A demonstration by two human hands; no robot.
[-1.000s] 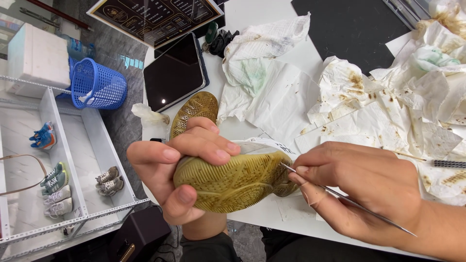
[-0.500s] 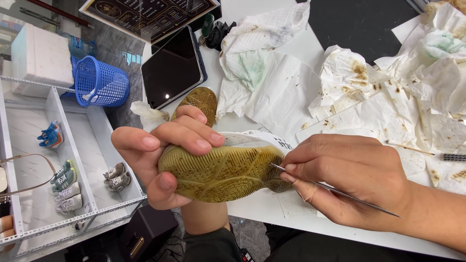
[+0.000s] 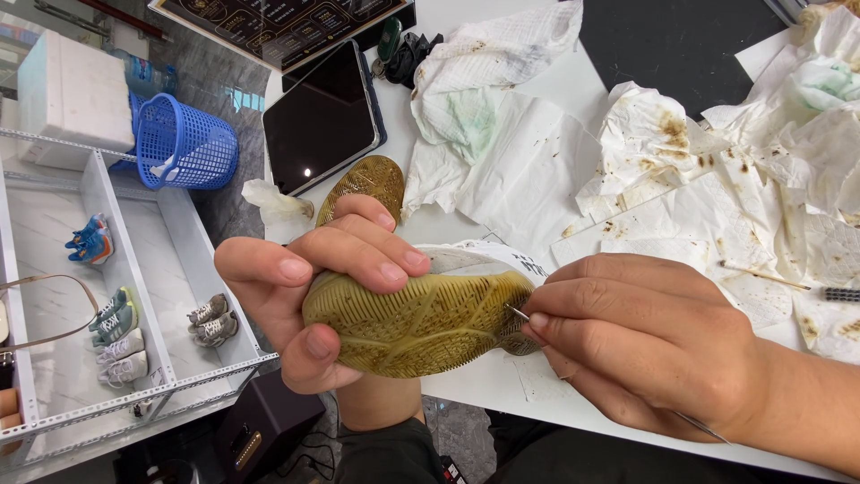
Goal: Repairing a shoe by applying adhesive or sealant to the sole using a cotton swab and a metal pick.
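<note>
A: What do we see in the left hand?

B: We see its fingers curled tight over a small shoe, thumb beneath, holding it sole-up above the near edge of the white table. The yellowed tread faces us.

A: And the right hand?

B: Its thumb and forefinger are pinched together on a thin metal pick, whose tip touches the sole at the shoe's right end.

A: What surrounds them?

B: We note stained paper towels across the table, a dark tablet, a second sole just behind the left hand, a blue basket and a white shelf holding small shoes at left.
</note>
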